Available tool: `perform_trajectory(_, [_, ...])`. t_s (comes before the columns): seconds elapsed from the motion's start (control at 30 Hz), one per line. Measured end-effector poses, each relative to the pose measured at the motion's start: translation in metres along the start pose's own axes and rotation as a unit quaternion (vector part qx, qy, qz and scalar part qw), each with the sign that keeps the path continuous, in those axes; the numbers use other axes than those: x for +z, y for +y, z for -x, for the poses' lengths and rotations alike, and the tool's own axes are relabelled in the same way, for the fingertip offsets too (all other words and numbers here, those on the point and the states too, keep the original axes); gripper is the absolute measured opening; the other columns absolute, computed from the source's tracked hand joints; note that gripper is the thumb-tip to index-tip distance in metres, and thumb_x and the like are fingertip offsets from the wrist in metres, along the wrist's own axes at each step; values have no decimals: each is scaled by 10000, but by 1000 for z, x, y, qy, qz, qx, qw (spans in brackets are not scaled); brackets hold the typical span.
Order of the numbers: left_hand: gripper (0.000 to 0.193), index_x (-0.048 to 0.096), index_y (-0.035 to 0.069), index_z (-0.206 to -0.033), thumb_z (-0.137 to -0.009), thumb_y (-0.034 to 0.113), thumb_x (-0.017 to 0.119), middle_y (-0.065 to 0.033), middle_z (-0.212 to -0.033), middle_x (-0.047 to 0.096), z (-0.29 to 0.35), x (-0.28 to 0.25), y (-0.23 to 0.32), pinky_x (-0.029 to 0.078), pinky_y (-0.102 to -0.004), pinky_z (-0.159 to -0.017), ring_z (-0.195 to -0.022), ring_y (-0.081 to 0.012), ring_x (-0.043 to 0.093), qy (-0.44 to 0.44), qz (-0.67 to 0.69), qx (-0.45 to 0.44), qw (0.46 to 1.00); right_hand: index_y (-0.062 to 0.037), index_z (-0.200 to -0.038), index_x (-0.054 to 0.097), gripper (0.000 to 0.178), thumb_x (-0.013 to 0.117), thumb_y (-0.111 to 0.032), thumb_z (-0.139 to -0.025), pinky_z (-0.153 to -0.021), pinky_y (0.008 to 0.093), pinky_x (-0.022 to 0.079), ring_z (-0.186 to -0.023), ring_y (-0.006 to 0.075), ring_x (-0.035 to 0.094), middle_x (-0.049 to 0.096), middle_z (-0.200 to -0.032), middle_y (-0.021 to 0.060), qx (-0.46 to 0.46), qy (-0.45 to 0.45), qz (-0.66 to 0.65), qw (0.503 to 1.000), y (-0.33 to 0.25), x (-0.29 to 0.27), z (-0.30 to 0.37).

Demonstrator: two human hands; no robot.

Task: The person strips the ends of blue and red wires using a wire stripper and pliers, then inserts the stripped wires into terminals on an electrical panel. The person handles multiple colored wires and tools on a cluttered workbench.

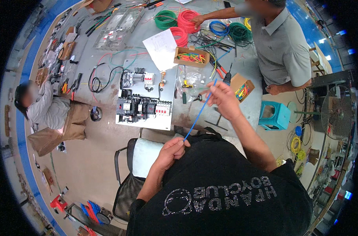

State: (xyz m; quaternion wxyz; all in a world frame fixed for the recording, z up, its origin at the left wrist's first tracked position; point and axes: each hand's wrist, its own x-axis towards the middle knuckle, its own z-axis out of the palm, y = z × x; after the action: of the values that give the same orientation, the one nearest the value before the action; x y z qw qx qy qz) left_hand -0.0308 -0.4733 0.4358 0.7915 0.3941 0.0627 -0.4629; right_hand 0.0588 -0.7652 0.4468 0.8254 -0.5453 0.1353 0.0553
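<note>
A short, straight blue wire (197, 118) stretches slantwise between my two hands, in front of my chest. My left hand (172, 152) pinches its lower end between thumb and fingers. Higher up and to the right, my right hand (223, 100) has its fingers closed around the upper part. Beyond my left hand, a white mounting plate (168, 84) lies on the table. It carries a row of contactors (140, 109), a breaker with red toggles (162, 109) and another breaker (148, 78) above. Black wiring joins some of these parts.
On the grey table (88, 59) are a paper sheet (160, 45), a cardboard box (180, 61) of coloured wire pieces, wire coils (165, 20) and a drill (227, 78). One co-worker (283, 47) stands far right; another (49, 104) sits left. A chair (144, 157) and blue stool (274, 115) stand nearby.
</note>
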Motion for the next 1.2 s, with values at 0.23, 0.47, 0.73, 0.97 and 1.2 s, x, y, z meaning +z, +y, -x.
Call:
perform_trajectory(0.23, [264,606,18,-1024,-1069,252,491,75,-627,331,1,11,-1,208,-237,-500,-533,-50,273,15,33,3,999,-30,-1138,653,210,619,-192,-1008,-600,264,531,-652,107,646,693,-857,61,-13,-15,-45,999,-2,-2,-8])
perform_trajectory(0.47, [258,610,28,-1020,-1072,247,484,80,-627,330,0,10,-14,208,-232,-497,-528,-44,264,11,45,11,999,-1,-1109,670,218,631,-184,-997,-600,272,534,-651,108,646,708,-860,81,-24,31,0,999,6,-7,-7])
perform_trajectory(0.73, [265,605,26,-1022,-1071,258,487,84,-617,317,0,11,-12,197,-231,-490,-521,-45,254,2,42,2,999,16,-1106,678,249,609,-203,-1008,-619,255,527,-677,119,645,705,-875,83,5,-29,-28,999,-9,-16,-11])
perform_trajectory(0.97, [288,596,24,-1011,-1077,276,474,81,-604,299,-4,15,-13,194,-243,-489,-515,-52,240,25,28,2,999,1,-1105,678,251,592,-220,-1023,-606,244,497,-645,99,626,691,-830,47,-43,46,2,998,3,-13,-7])
perform_trajectory(1.2, [285,593,20,-1010,-1077,270,476,77,-605,307,-2,14,-13,197,-243,-492,-513,-53,241,17,15,13,1000,26,-1144,669,278,619,-210,-1007,-615,257,539,-669,125,652,697,-867,78,-13,26,-16,999,-1,-15,-7])
